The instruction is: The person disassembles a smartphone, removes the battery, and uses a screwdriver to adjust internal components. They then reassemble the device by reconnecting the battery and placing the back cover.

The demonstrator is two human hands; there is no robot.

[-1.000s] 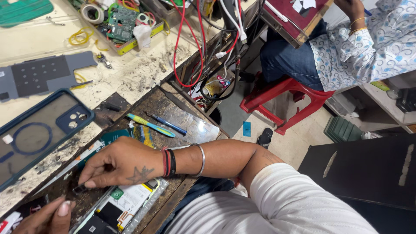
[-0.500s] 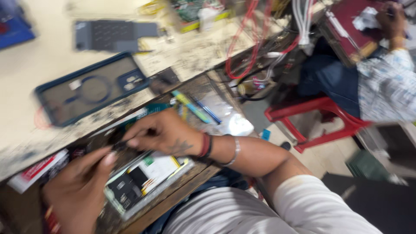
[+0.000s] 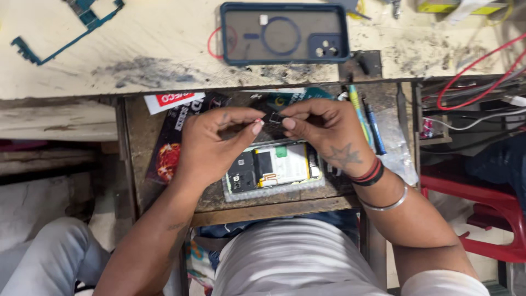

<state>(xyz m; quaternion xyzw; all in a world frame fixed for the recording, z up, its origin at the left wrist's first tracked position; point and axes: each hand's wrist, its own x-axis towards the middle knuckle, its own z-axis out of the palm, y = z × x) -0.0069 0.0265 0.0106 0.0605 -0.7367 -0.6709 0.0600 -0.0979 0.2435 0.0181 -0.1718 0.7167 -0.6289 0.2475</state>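
- a small dark part [image 3: 272, 117] sits pinched between the fingertips of both hands, held just above the opened phone.
- the left hand [image 3: 219, 145] comes in from the left, thumb and forefinger pressed together on the part's left end, the other fingers curled under.
- the right hand [image 3: 329, 131] meets it from the right, thumb and forefinger closed on the part's right end; a star tattoo shows on its back, with red and black bands [image 3: 368, 172] and a metal bangle [image 3: 386, 203] at the wrist.
- the phone [image 3: 274, 169] lies face down and open just below the hands, its white battery and dark boards showing, partly covered by the left hand.
- it rests on a worn drawer board [image 3: 274, 205] pulled out under the tabletop [image 3: 137, 49], over the person's lap.
- a dark printed packet [image 3: 167, 153] lies to the left of the phone, under the left hand.
- pens [image 3: 366, 118] lie just right of the right hand.
- farther up, on the tabletop, a blue-rimmed phone case [image 3: 285, 33] lies flat.
- a teal frame [image 3: 82, 22] lies at the tabletop's far left.
- red wires [image 3: 482, 66] and a red stool [image 3: 487, 219] are at the right.
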